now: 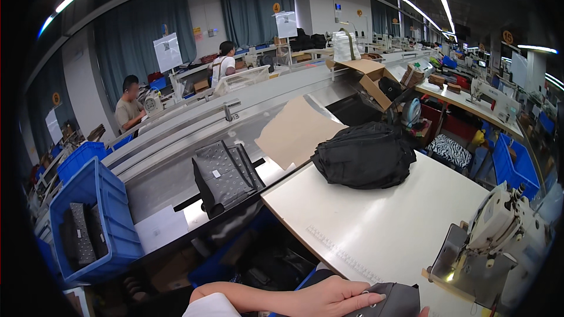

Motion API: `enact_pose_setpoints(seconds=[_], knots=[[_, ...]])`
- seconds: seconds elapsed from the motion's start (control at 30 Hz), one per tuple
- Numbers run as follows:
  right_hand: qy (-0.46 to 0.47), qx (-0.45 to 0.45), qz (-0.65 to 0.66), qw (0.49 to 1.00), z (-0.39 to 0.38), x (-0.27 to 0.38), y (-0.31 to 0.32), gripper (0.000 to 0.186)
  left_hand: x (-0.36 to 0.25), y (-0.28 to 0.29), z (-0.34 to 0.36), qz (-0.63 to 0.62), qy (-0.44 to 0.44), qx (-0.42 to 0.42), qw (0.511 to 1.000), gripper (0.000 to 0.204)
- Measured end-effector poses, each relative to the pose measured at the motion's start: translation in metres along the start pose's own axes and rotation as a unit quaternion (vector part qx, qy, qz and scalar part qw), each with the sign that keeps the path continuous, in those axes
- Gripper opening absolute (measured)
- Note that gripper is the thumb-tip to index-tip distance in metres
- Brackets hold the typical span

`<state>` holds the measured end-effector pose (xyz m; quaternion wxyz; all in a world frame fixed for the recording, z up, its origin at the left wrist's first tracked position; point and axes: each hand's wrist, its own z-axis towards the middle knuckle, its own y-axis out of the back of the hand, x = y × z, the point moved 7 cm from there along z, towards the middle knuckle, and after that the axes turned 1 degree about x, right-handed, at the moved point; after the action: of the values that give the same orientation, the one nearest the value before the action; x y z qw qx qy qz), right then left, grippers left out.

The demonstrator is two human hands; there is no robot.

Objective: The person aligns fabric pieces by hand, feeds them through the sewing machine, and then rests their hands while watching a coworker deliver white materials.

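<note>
Dark grey material with small metal eyelets makes up the piece (395,299) that I have at the bottom edge of my view, by the near side of the pale table (443,191). My left hand (332,296) grips it, thumb pressed on top near the eyelets. Of my right hand (424,312) I get only a bit of finger beside the piece's right edge, so I cannot tell whether it is holding on.

To my right, a sewing machine (496,229) stands on the table with its small light on. At the far side I see a black bundle (365,157), crumpled and rounded. Beyond the table's left edge runs a metal trough (158,191); in it lie dotted panels (220,173) and a brown sheet (299,132). Further left, a blue bin (120,217) holds more dotted pieces (85,232). Across the trough I make out two people, one at a machine (153,104).
</note>
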<state>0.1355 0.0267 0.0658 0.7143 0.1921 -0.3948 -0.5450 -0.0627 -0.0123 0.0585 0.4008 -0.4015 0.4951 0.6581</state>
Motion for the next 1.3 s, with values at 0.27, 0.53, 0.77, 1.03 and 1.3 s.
enact_pose_setpoints(seconds=[0.27,0.53,0.77,1.03,1.3], knots=[[-0.083,-0.041,-0.156,0.983,-0.025,-0.044,0.015,0.045,-0.012,-0.006,0.02,0.122,-0.11,0.013,0.986,0.038],[-0.364,0.076,0.257,0.892,-0.016,-0.074,0.005,0.083,0.026,-0.038,0.026,0.244,-0.151,0.199,0.937,0.036],[-0.317,0.207,0.385,0.841,-0.05,-0.109,-0.063,0.054,0.032,-0.051,0.024,0.259,-0.134,0.222,0.93,0.034],[-0.3,0.271,0.397,0.824,-0.062,-0.108,-0.063,0.047,0.081,-0.054,-0.004,-0.018,0.091,0.234,0.968,0.026],[-0.249,0.129,0.167,0.945,-0.068,-0.093,-0.051,0.044,0.082,-0.051,-0.018,-0.026,0.125,0.124,0.984,0.017]])
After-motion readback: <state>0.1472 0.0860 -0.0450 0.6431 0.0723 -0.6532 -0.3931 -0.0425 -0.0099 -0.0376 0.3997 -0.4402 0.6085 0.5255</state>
